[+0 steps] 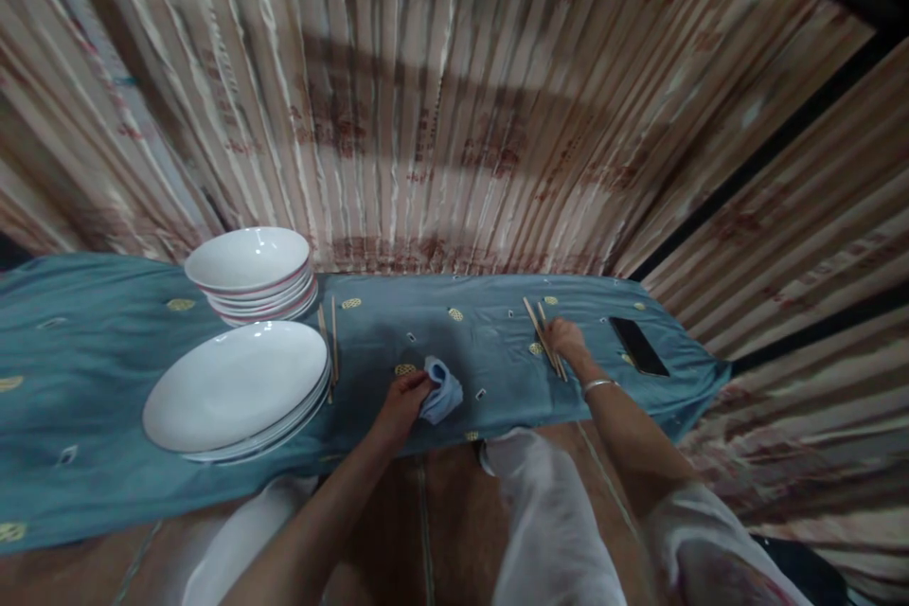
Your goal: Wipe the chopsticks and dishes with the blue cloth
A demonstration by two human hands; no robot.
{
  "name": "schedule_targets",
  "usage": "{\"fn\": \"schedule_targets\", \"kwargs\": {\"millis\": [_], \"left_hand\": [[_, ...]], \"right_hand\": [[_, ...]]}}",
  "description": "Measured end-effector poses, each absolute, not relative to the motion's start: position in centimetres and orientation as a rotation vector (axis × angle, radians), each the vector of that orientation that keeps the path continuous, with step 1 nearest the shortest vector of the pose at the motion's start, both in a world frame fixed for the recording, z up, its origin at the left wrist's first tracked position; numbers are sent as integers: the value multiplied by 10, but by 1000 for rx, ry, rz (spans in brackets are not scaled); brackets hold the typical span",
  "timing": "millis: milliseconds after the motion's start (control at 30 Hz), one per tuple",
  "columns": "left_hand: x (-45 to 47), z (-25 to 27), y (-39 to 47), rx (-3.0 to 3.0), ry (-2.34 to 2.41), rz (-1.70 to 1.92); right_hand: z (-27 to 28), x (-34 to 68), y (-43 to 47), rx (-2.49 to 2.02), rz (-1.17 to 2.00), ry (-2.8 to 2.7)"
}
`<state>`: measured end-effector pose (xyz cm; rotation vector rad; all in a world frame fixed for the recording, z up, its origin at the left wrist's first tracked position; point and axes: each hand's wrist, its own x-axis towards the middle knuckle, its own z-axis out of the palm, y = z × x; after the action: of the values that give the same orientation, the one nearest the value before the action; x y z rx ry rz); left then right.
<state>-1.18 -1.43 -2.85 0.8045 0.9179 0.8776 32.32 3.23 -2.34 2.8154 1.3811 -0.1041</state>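
A crumpled light blue cloth [441, 392] is pinched in the fingers of my left hand [403, 401], just above the front half of the table. Further right, my right hand [566, 341] is closed at a pair of wooden chopsticks [543, 341], which lie slanted on the tablecloth. Its fingertips are partly hidden, and they meet the chopstick nearer to the hand. Left of the blue cloth, another pair of chopsticks [334, 341] rests beside a stack of large white plates [238, 386].
A stack of white bowls [248, 263] with reddish rims stands behind the plates. To the right of my right hand lies a black phone [638, 346]. The teal tablecloth [490, 355] covers a narrow table, with a pleated curtain [426, 133] hanging behind it.
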Motion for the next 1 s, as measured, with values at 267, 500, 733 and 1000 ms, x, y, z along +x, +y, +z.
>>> {"fn": "schedule_targets", "kwargs": {"millis": [267,500,733,1000], "left_hand": [[-16,-34,-13,813,931,863],[-17,-32,-12,770,923,872],[-17,-28,-16,761,907,887],[-23,-28,-17,767,893,924]], "right_hand": [[-34,335,53,2746,-143,1411],[-36,338,54,2712,-144,1480],[-31,329,45,2699,-112,1490],[-11,300,38,2649,5,1584]]}}
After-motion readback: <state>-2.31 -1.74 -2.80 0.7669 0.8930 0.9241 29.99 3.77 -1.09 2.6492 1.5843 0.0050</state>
